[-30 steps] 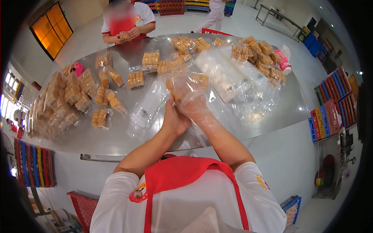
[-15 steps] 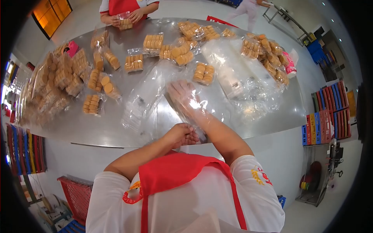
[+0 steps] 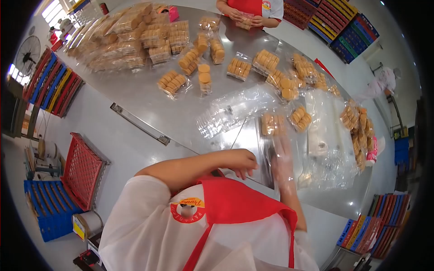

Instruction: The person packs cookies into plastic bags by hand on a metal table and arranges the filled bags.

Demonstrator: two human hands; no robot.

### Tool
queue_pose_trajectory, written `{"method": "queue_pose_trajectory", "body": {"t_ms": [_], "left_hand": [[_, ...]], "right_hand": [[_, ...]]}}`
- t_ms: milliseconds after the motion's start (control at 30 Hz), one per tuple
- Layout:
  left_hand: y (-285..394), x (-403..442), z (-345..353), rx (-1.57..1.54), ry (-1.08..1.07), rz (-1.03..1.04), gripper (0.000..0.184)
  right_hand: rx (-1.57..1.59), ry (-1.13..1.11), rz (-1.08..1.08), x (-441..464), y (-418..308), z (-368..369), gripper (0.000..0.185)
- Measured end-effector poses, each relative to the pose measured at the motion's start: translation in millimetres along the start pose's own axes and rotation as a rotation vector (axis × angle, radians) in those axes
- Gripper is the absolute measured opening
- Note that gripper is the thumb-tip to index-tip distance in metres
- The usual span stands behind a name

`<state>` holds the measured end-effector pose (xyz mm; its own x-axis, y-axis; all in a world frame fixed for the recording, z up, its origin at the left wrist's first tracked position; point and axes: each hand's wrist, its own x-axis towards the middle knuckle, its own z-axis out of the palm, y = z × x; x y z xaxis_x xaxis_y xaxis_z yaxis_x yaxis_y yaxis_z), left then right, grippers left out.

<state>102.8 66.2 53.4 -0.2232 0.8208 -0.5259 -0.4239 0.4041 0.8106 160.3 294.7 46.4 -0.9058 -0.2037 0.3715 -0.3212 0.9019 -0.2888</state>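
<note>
My left hand (image 3: 243,163) hangs near the front edge of the metal table (image 3: 181,119), palm down, with its fingers loosely apart and nothing in them. To its right, my right hand (image 3: 283,163) is blurred by motion and covered by clear plastic; its grip cannot be made out. Just beyond its fingertips is a group of round biscuits (image 3: 273,124) under clear film. A small bag of biscuits (image 3: 300,118) lies close by on the right. Flat clear bags (image 3: 239,106) lie to the left, and more clear bags (image 3: 320,135) lie to the right.
A large heap of packed biscuits (image 3: 122,38) covers the far left of the table, with another heap (image 3: 359,128) at the right. Several packs lie between. A co-worker's hands (image 3: 246,19) hold a pack at the far edge. A red crate (image 3: 83,169) stands on the floor at left.
The view has swung left. My left hand has come off the bag and my right hand. Biscuits now show beyond my right fingertips, and a small pack lies beside them.
</note>
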Motion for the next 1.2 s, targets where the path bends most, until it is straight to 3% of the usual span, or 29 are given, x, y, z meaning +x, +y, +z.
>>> {"method": "queue_pose_trajectory", "body": {"t_ms": [67,100,167,200,267,367,467,567,667,767,833,867,967,1033,1133,1167,1200], "left_hand": [[1.5,-53.7,-27.1,0.153,0.35,0.212,0.031],[-4.7,-75.6,-44.0,-0.001,0.584,0.285,0.024],[-29.5,-99.3,-108.4,0.098,1.025,0.505,0.018],[-20.3,-124.7,-133.5,0.282,1.202,0.308,0.033],[-16.3,-143.0,-163.7,0.864,1.625,0.361,0.046],[-33.5,-144.9,-195.8,1.31,1.498,0.166,0.055],[-38.2,-133.2,-178.2,1.437,1.454,0.181,0.055],[-69.1,-114.8,-203.6,1.409,1.594,0.264,0.045],[-74.6,-117.9,-210.7,1.603,1.694,0.278,0.03],[-44.1,-144.3,-182.2,1.306,1.861,0.502,0.015],[-11.8,-162.1,-144.7,0.992,1.81,0.69,0.009],[0.7,-166.8,-123.2,0.833,1.772,0.766,0.007],[30.2,-154.7,-64.7,0.251,1.188,0.877,0.003],[33.8,-126.4,-41.8,0.102,0.877,0.878,0.002],[52.3,-82.8,0.5,0.102,0.609,0.805,0.001],[53.8,-71.5,6.8,0.118,0.588,0.757,0.001],[54.5,-60.0,10.7,0.138,0.57,0.71,0.002]], "right_hand": [[0.025,0.003,0.054,-55.0,-9.2,-18.8,0.042],[0.039,0.059,0.11,-76.3,-8.4,-16.2,0.034],[0.137,0.193,0.265,-115.8,-0.8,0.6,0.026],[0.224,0.274,0.36,-135.2,6.5,13.9,0.025],[0.347,0.366,0.526,-148.4,12.4,23.5,0.02],[0.516,0.34,0.763,-131.7,5.0,21.8,0.016],[0.261,0.283,0.658,-92.3,-1.5,17.7,0.012],[0.268,0.303,0.573,-63.2,6.2,15.2,0.013],[0.568,0.341,0.782,-61.0,19.2,24.0,0.014],[0.514,0.467,0.864,-90.8,20.6,11.4,0.016],[0.383,0.636,0.787,-115.4,18.0,1.0,0.016],[0.317,0.71,0.752,-124.7,13.7,-4.8,0.016],[0.316,0.561,0.555,-78.4,-38.5,-66.3,0.018],[0.643,0.465,0.514,-48.6,-59.9,-75.5,0.025],[1.403,0.286,0.508,8.3,-94.3,-81.3,0.036],[1.605,0.205,0.541,17.7,-97.4,-80.3,0.038],[1.609,0.125,0.594,20.2,-88.8,-66.7,0.036]]}}
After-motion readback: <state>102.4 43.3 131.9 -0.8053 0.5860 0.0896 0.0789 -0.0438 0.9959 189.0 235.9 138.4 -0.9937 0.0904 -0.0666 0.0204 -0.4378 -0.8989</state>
